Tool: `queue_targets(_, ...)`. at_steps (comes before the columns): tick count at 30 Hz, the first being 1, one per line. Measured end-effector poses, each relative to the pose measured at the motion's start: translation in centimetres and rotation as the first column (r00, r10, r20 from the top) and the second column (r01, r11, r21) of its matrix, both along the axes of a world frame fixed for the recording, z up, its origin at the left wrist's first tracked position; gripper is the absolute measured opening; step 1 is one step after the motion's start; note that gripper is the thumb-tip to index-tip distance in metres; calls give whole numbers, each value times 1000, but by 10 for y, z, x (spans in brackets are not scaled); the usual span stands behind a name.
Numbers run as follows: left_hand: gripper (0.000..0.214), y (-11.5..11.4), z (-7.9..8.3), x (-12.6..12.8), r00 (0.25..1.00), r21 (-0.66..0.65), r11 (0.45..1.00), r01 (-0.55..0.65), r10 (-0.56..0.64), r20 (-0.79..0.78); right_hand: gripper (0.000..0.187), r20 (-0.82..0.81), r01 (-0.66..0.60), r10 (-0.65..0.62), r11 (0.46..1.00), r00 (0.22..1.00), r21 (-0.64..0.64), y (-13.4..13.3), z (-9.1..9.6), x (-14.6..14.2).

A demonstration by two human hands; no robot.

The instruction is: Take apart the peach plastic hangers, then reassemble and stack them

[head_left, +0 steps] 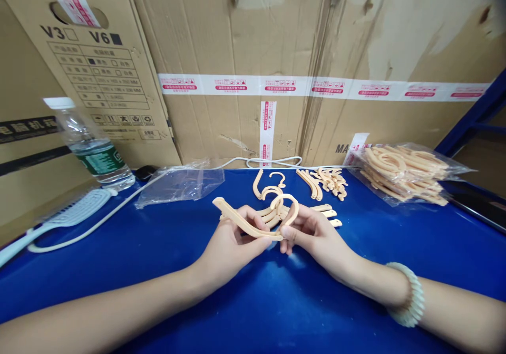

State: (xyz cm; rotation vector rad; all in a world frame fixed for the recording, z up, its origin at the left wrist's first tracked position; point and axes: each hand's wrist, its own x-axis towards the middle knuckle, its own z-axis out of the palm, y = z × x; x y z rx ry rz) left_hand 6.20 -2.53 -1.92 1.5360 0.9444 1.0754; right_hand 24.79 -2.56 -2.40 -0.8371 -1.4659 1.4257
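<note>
Between finger and thumb, my left hand (233, 243) pinches a beige plastic hanger arm (243, 222), long and slightly curved. A beige hanger hook (294, 209) is gripped by my right hand (316, 238), its base touching the end of the arm. Whether the two are joined I cannot tell. Just behind my hands lie assembled-looking hangers (272, 218), partly hidden by my fingers. Further back are a loose arm (258, 184), a single hook (279, 179), a few stacked arms (310, 184) and a pile of hooks (334, 181).
Clear bags of beige hanger parts (407, 172) sit at the back right, near a dark phone-like object (480, 203). On the left are a water bottle (97, 153), a pale hairbrush (79, 209), a white cable (103, 222) and an opened plastic bag (182, 185). Cardboard boxes (221, 42) wall the back.
</note>
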Motion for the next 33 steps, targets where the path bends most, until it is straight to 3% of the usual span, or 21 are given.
queue_targets(7, 24, -1, -2, 1, 991, -101, 995, 24, -10, 136, 23, 23, 7, -10, 995, 1000, 102, -2, 3, -2)
queue_targets(10, 25, 1, -2, 2, 990, -116, 992, 41, -25, 136, 25, 49, 21, -25, 997, 998, 78, -2, 1, -1)
queue_targets(16, 21, 0, -2, 2, 971, -140, 968, 207, -186, 146, 30, 54, -41, 39, 998, 998, 51, -3, -1, -1)
queue_targets(18, 22, -1, -2, 2, 972, -157, 968, 196, -170, 165, 28, 63, -56, 51, 995, 997, 78, 1, 5, 2)
queue_targets(20, 23, -1, -1, 0, 982, -179, 975, 135, -108, 153, 28, 81, -3, -8, 991, 997, 131, 9, 15, 13)
queue_targets(22, 24, 0, 0, -1, 987, -191, 977, 92, -64, 144, 29, 121, 115, -147, 964, 982, 241, 21, 29, 30)
queue_targets(24, 24, 1, 2, -1, 986, -198, 977, 80, -49, 157, 29, 224, 195, -305, 892, 926, 408, 35, 42, 51)
queue_targets(25, 24, 2, 2, -2, 985, -202, 976, 75, -41, 167, 28, 306, 177, -356, 856, 883, 486, 42, 47, 62)
queue_targets(28, 25, 2, 1, -2, 982, -220, 973, 68, -27, 185, 24, 497, -3, -536, 677, 683, 736, 62, 51, 90)
queue_targets(30, 25, 2, 0, -3, 981, -224, 972, 70, -27, 190, 23, 603, -211, -583, 601, 545, 771, 71, 46, 100)
queue_targets(33, 25, 2, -1, -3, 981, -215, 974, 72, -31, 189, 22, 721, -421, -544, 586, 429, 692, 80, 34, 106)
